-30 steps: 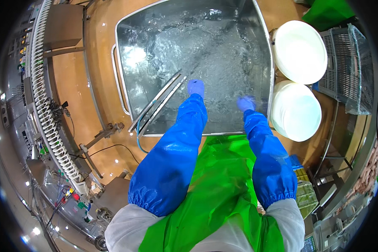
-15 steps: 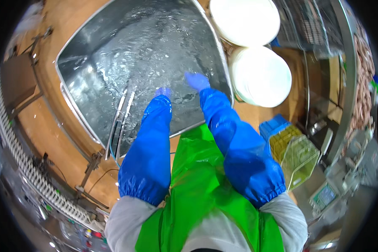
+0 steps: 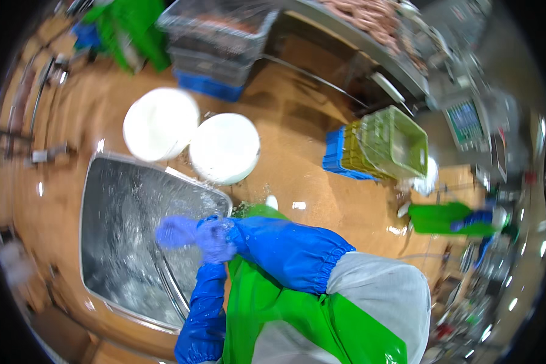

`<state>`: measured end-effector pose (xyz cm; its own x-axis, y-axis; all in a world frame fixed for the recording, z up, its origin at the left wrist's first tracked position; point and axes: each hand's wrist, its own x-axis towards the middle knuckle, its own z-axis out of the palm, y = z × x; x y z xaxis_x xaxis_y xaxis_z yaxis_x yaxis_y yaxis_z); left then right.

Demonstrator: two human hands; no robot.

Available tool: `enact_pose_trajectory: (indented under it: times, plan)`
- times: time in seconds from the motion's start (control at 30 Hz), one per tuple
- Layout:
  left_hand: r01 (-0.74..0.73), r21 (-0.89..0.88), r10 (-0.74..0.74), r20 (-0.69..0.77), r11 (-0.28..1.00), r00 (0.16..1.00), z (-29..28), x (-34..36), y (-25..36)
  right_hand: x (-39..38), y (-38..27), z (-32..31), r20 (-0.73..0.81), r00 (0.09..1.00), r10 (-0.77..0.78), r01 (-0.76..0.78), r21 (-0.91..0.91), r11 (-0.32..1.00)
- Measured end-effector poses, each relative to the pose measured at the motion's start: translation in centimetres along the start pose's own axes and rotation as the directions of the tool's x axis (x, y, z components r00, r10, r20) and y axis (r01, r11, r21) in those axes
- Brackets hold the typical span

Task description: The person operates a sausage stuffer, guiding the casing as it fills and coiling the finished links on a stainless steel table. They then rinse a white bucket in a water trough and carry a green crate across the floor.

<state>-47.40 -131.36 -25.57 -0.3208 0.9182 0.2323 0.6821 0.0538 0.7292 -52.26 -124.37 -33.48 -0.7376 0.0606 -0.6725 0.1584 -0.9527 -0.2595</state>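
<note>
Both my hands wear purple gloves and blue sleeve covers, and they meet over the near right corner of a steel tub (image 3: 84, 242) of moving water (image 3: 133, 236). My left hand (image 3: 215, 241) is wrapped across my right wrist, closed on the cuff of the right blue sleeve cover (image 3: 285, 246). Beyond it, my right hand (image 3: 177, 232) points left above the water; motion smears its fingers, and I see nothing held in it. A shiny long strip (image 3: 171, 285) slants from the water to the tub's near edge, beside my left sleeve.
Two white round tubs (image 3: 161, 124) (image 3: 224, 148) stand beyond the steel tub. Clear crates (image 3: 215, 45) on a blue base are farther back. Stacked yellow-green crates (image 3: 394, 142) stand right. Another person in a green apron (image 3: 440, 218) is at far right; another green garment (image 3: 127, 30) shows at far left.
My view has swung to the right, so the steel tub now lies at the left. Both hands have come up out of the water, and my left hand has moved onto my right wrist.
</note>
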Motion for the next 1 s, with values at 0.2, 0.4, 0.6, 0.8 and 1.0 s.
enact_pose_trajectory:
  times: [0.2,0.4,0.6,0.8,1.0]
  plan:
    - [-0.220,0.458,0.228,0.040,0.861,0.973,1.3,6.5,4.4,-14.6,-6.5,-4.6,0.194,0.964,-0.181,0.182,0.011,0.983]
    - [0.429,-0.482,-0.264,0.373,0.764,0.889,19.7,9.4,11.9,-33.4,-9.9,-16.6,0.076,0.920,-0.384,0.367,0.175,0.914]
    - [0.486,-0.237,0.210,0.972,0.841,0.109,32.6,7.0,27.9,-47.4,-4.1,-32.9,0.061,0.638,-0.767,0.769,-0.101,0.632]
    - [0.025,-0.239,0.232,0.907,0.971,-0.351,38.6,4.1,42.0,-54.5,4.3,-43.2,-0.194,0.469,-0.862,0.880,0.016,0.475]
    - [0.045,-0.022,0.023,1.000,0.999,-0.021,47.9,11.9,37.4,-54.8,15.0,-52.1,-0.781,0.340,-0.525,0.909,0.128,0.398]
